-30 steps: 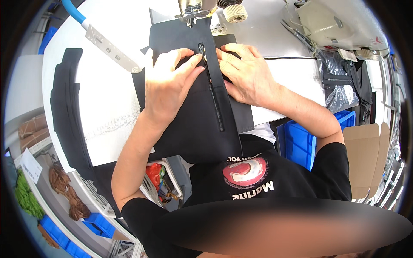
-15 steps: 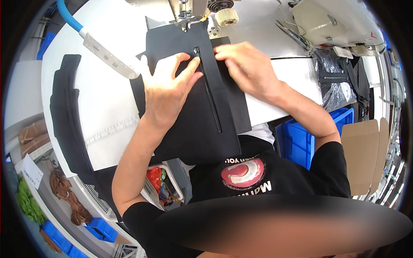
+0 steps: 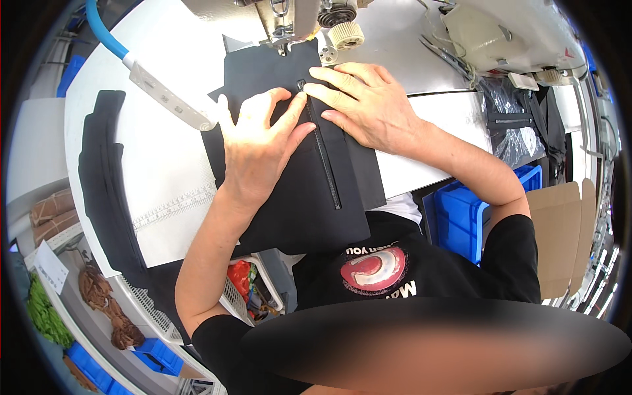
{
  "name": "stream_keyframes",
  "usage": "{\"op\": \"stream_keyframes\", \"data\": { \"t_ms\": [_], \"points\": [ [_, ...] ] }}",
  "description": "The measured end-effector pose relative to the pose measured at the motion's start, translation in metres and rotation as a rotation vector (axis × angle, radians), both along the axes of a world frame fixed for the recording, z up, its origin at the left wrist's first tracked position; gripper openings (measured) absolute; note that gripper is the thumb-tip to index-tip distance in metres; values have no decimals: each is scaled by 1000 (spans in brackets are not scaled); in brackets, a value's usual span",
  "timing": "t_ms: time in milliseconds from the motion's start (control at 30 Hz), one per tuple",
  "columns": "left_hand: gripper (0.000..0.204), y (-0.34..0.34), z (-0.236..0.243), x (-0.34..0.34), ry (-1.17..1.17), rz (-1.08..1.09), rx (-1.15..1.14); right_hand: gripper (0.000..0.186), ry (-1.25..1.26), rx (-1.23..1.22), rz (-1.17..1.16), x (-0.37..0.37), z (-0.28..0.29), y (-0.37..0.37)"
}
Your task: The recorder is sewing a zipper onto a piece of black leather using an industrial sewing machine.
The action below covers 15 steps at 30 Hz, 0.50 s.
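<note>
A black fabric panel [image 3: 289, 210] with a long zipper [image 3: 324, 158] lies on the white table below the presser foot [image 3: 283, 47] of a sewing machine [image 3: 250, 13]. My left hand [image 3: 260, 141] rests on the panel left of the zipper, fingers bent and apart, its index tip at the zipper's upper part. My right hand [image 3: 368, 108] lies on the panel with fingers spread, their tips over the zipper's upper end and the strip beside it.
Folded black fabric [image 3: 102, 164] and a printed ruler [image 3: 174, 204] lie at left. A blue-hosed fixture [image 3: 164, 95] reaches in. Scissors [image 3: 444, 59] and bagged pieces [image 3: 513, 135] lie at right. A blue bin [image 3: 457, 217], cardboard box [image 3: 559, 234] and white basket [image 3: 260, 283] stand below table level.
My right hand has moved left onto the zipper's upper part, fingers now spread flatter. The panel and my left hand have shifted slightly downward in view.
</note>
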<state>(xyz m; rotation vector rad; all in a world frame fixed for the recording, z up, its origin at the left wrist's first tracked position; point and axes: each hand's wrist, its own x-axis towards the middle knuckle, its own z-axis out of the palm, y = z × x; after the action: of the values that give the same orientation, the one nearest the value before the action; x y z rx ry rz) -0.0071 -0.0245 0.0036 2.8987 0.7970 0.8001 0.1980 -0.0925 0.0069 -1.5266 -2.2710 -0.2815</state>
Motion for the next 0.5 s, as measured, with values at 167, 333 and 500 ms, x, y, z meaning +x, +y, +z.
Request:
{"op": "stream_keyframes", "data": {
  "t_ms": [167,333,500],
  "points": [
    [41,1,2,0,4,6,11,37,3,-9,7,0,-1,2],
    [41,1,-1,-2,-9,22,-36,40,56,-21,15,-3,4,7],
    [41,0,1,-1,0,20,-43,36,4,6,19,-7,4,17]
  ]
}}
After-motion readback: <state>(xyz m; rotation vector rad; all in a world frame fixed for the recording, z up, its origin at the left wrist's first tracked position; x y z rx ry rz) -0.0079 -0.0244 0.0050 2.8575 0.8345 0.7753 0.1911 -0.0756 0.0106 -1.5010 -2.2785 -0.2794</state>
